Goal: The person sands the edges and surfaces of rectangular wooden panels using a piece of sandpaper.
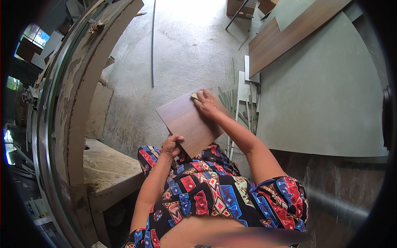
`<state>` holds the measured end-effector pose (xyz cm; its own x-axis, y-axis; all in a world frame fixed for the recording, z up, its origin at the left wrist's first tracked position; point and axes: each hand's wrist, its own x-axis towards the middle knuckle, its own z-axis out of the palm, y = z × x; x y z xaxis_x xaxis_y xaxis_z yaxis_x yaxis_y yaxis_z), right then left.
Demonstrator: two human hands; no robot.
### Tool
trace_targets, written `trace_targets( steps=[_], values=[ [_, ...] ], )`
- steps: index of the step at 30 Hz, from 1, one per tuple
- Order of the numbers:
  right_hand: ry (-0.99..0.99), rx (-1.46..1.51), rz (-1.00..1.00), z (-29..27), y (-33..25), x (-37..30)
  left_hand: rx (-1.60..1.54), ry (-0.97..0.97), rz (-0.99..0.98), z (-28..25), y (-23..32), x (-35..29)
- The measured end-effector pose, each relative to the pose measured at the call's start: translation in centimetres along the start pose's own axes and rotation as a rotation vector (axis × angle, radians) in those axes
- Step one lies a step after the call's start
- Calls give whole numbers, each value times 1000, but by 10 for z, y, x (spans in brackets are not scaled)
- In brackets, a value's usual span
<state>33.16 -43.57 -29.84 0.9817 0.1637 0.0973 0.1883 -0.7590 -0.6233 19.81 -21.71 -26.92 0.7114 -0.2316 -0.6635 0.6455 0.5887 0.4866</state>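
A rectangular wood-grain board (192, 120) rests tilted over my lap, one corner pointing away from me. My left hand (171, 145) is closed round its near left edge, with the thumb on the top face. Near the far corner, my right hand (206, 103) lies over the board with bent fingers. Those fingers press a small tan piece (194, 96) against the surface. Most of that piece is covered by the fingers, so I cannot tell its exact kind.
On the left stands a dusty bench (109, 169) beside a long machine edge (78, 95). Large grey panels (318, 91) and a brown wood-grain panel (289, 37) lean at right. Thin strips (225, 97) lie on the floor beyond my right arm. A long thin rod (153, 45) lies ahead.
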Motion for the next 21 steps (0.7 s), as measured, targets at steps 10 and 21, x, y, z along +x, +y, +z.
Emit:
trace_targets(
  steps=[10, 21],
  values=[
    [-258, 198, -521, 17, -99, -32, -89, -105, -4, -4, -3, 2],
    [-25, -44, -125, -12, 15, 3, -83, -9, -55, -12, -5, 3]
  ],
)
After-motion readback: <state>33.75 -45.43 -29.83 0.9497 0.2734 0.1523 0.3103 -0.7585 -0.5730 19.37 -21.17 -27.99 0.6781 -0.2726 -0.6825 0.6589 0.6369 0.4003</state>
